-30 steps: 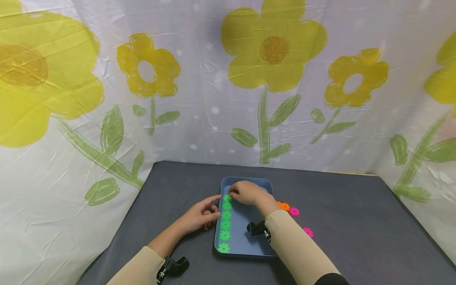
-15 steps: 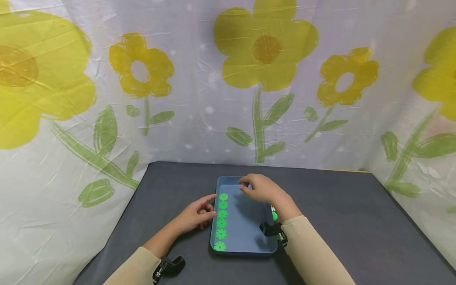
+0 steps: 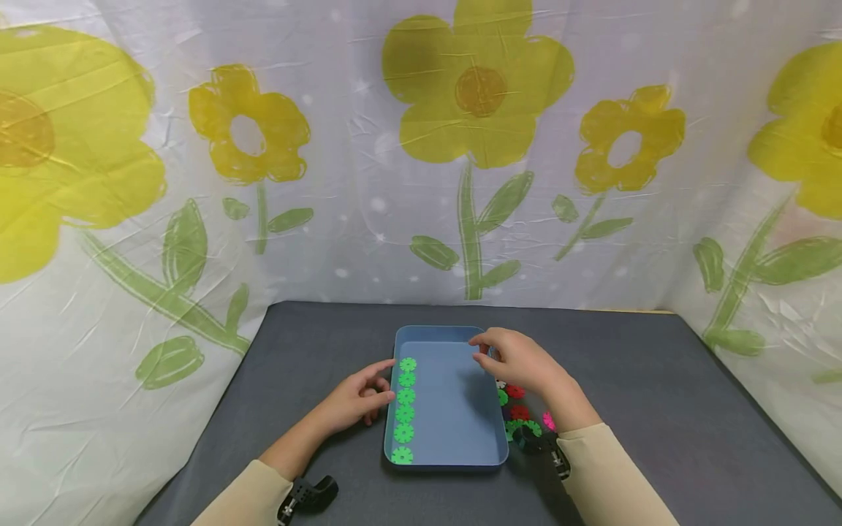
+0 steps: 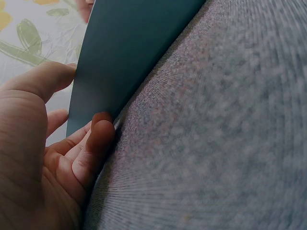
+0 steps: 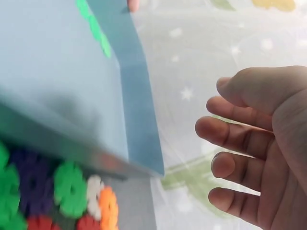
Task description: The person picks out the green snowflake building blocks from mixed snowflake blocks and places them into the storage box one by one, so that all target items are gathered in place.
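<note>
A blue rectangular tray [image 3: 454, 420] lies on the dark cloth. Along its left inner side runs a column of several green flower-shaped plastic pieces [image 3: 405, 413]. My left hand [image 3: 358, 394] rests against the tray's left wall with relaxed fingers. The left wrist view shows its fingertips touching the outer tray wall [image 4: 120, 52]. Above the tray's upper right edge hovers my right hand [image 3: 522, 358], its fingers loosely bent and apart. Nothing is between those fingers [image 5: 225, 165] in the right wrist view.
Right of the tray lies a pile of loose flower pieces [image 3: 520, 413] in green, red and pink, partly hidden by my right arm. The right wrist view also shows purple [image 5: 32, 184], white and orange [image 5: 109, 208] ones. A flower-printed curtain [image 3: 355, 241] hangs behind the table.
My right hand has left the top green piece in the column and moved right, its fingers parting. That piece stays in the tray. The left hand keeps its place at the tray's wall.
</note>
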Action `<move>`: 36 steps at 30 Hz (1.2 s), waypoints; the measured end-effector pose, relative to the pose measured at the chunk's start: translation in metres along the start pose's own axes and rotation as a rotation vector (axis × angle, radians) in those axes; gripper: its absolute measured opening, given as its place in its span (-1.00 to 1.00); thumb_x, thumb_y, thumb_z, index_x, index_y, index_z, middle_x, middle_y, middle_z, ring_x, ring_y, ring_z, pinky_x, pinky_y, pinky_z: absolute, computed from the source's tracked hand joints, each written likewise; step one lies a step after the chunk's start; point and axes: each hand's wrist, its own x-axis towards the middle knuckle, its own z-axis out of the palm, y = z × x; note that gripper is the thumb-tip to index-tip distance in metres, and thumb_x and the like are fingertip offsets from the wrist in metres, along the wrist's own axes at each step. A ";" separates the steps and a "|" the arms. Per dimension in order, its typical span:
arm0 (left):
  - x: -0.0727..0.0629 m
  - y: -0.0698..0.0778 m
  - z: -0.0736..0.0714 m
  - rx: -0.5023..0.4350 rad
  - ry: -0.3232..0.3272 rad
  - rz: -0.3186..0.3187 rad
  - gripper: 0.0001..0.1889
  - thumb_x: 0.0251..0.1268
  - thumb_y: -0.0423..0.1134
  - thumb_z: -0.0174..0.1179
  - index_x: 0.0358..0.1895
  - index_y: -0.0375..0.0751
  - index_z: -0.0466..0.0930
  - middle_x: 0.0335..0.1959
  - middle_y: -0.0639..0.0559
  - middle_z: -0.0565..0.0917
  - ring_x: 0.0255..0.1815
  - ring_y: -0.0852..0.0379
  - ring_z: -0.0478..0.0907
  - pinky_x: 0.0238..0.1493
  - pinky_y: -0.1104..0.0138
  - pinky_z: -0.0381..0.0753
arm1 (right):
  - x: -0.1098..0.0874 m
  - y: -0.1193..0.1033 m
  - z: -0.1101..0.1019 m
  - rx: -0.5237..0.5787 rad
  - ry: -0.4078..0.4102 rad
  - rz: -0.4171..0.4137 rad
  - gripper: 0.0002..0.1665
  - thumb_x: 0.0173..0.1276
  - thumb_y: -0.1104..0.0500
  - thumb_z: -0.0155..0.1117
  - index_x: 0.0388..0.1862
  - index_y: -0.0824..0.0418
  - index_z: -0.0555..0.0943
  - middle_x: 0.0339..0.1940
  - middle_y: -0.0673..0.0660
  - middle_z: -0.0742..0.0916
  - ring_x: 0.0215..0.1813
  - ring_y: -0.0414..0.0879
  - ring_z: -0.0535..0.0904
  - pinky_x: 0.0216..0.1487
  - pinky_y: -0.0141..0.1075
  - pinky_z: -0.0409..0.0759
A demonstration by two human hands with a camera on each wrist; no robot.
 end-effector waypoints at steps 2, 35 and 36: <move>0.000 -0.001 0.000 -0.002 -0.002 0.001 -0.29 0.51 -0.23 0.26 0.60 -0.24 0.17 -0.10 -0.17 0.60 -0.50 0.07 0.51 -0.49 0.17 0.64 | -0.008 0.005 -0.001 -0.003 0.006 0.007 -0.67 0.53 0.12 0.29 0.19 0.17 0.68 -0.21 -0.09 0.66 -0.56 -0.29 0.45 -0.38 -0.28 0.50; 0.000 0.000 -0.001 0.010 0.003 -0.012 -0.29 0.51 -0.21 0.27 0.60 -0.24 0.17 -0.08 -0.16 0.60 -0.47 0.04 0.52 -0.47 0.16 0.65 | -0.043 0.063 0.036 0.230 -0.157 0.122 -0.66 0.32 0.30 0.44 0.07 0.27 0.71 -0.52 -0.02 0.51 -0.46 -0.15 0.40 -0.36 -0.26 0.43; 0.000 0.000 -0.001 0.012 0.004 -0.013 -0.29 0.51 -0.21 0.27 0.60 -0.24 0.17 -0.08 -0.16 0.60 -0.47 0.04 0.52 -0.47 0.17 0.65 | -0.043 0.064 0.036 0.239 -0.155 0.126 -0.66 0.31 0.28 0.45 0.07 0.28 0.70 -0.52 -0.02 0.52 -0.45 -0.14 0.41 -0.36 -0.26 0.43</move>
